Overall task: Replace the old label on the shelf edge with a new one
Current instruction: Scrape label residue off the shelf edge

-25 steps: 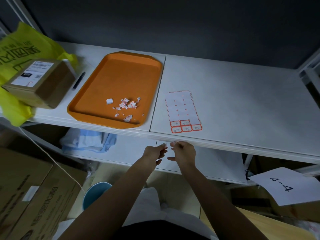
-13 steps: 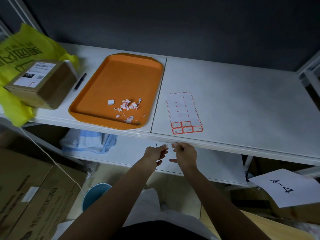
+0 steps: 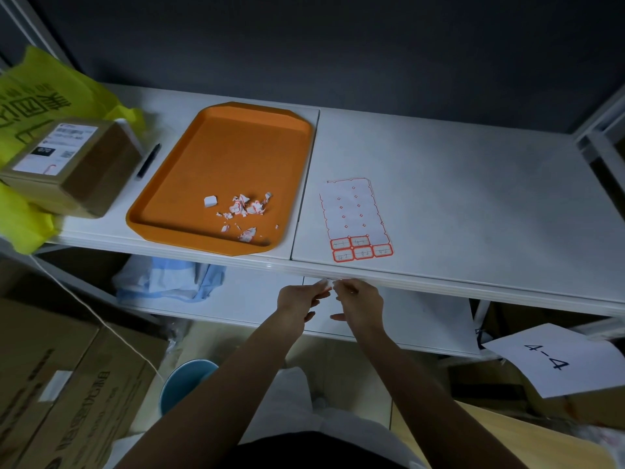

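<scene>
We have both hands at the front edge of the white metal shelf [image 3: 439, 285], because the small white old label [image 3: 327, 282] sits there, just below the label sheet. Our left hand [image 3: 299, 299] and right hand [image 3: 360, 301] meet on it from the two sides, with the fingers curled and the tips almost touching each other. The right thumb stands apart below, so this hand seems to press or scrape more than to hold. We cannot tell if the left fingertips really pinch a lifted corner, as the spot is very small.

The white backing sheet with red-bordered stickers [image 3: 355, 214] lies on the shelf just behind our hands, so a new label is near when the edge is clean. Only a few stickers remain, at its near end.

The flat orange plastic tray [image 3: 243, 147] stands to the left to collect rubbish, and the torn white and red paper scraps [image 3: 245, 208] lie in it. We judge the removal is not yet done. This label probably comes off in small pieces, so we should peel it slowly.
</scene>
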{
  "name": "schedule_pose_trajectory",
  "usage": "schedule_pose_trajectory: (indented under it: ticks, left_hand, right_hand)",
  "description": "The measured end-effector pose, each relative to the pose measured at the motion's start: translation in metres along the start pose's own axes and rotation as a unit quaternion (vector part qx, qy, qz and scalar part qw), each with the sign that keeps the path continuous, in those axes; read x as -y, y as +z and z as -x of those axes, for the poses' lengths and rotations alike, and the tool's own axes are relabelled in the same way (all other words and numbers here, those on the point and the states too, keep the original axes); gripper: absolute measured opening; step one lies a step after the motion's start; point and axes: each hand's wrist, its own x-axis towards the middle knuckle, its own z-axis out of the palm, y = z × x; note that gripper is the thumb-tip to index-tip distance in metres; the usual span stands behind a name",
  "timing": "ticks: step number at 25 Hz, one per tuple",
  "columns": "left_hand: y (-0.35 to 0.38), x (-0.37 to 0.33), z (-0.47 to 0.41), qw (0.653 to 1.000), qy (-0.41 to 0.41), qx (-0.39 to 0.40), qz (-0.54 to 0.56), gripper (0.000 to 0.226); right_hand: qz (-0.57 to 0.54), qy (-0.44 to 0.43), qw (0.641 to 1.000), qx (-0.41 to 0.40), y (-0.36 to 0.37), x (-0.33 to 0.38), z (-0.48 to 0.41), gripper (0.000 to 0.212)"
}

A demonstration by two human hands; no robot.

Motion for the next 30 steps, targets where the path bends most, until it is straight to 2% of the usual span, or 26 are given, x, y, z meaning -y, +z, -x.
schedule_pose_trajectory:
  ticks: [4, 7, 10, 12, 15, 17, 21, 23, 27, 30]
  left_hand:
    - [0.0, 0.001, -0.002, 1.0, -0.001, 0.008, 0.003, 0.03]
    - [-0.001, 0.0, -0.002, 1.0, -0.002, 0.005, 0.001, 0.03]
    - [-0.001, 0.001, -0.002, 1.0, -0.001, 0.005, -0.002, 0.029]
    - [-0.002, 0.003, -0.002, 1.0, 0.003, 0.002, -0.005, 0.028]
    - [-0.001, 0.006, -0.002, 1.0, 0.007, -0.001, -0.015, 0.034]
    - [0.001, 0.006, -0.002, 1.0, 0.006, -0.002, -0.025, 0.037]
    - [0.001, 0.006, -0.004, 0.999, -0.005, -0.018, -0.028, 0.037]
    - [0.001, 0.007, -0.006, 0.999, -0.005, -0.027, -0.037, 0.034]
    - [0.001, 0.01, -0.004, 0.999, -0.005, -0.025, -0.034, 0.024]
    - [-0.004, 0.011, -0.002, 0.999, -0.017, -0.02, -0.02, 0.023]
  right_hand:
    - [-0.087, 0.036, 0.995, -0.038, 0.0, 0.004, 0.003, 0.007]
    - [-0.162, 0.09, 0.981, -0.055, 0.003, 0.01, 0.002, 0.016]
    - [-0.211, 0.119, 0.968, -0.062, 0.002, 0.01, 0.001, 0.015]
    - [-0.173, 0.107, 0.978, -0.044, 0.001, 0.007, 0.001, 0.012]
    - [-0.038, 0.048, 0.998, -0.018, 0.002, 0.0, 0.005, 0.001]
    - [0.046, -0.014, 0.999, -0.014, 0.003, -0.005, 0.008, 0.008]
    - [0.134, -0.076, 0.988, -0.021, 0.007, -0.009, 0.014, 0.014]
    - [0.124, -0.064, 0.99, -0.024, 0.006, -0.01, 0.013, 0.013]
    - [0.076, -0.03, 0.996, 0.037, -0.003, -0.015, 0.002, 0.01]
    - [0.064, -0.033, 0.997, 0.006, -0.01, -0.016, -0.006, 0.012]
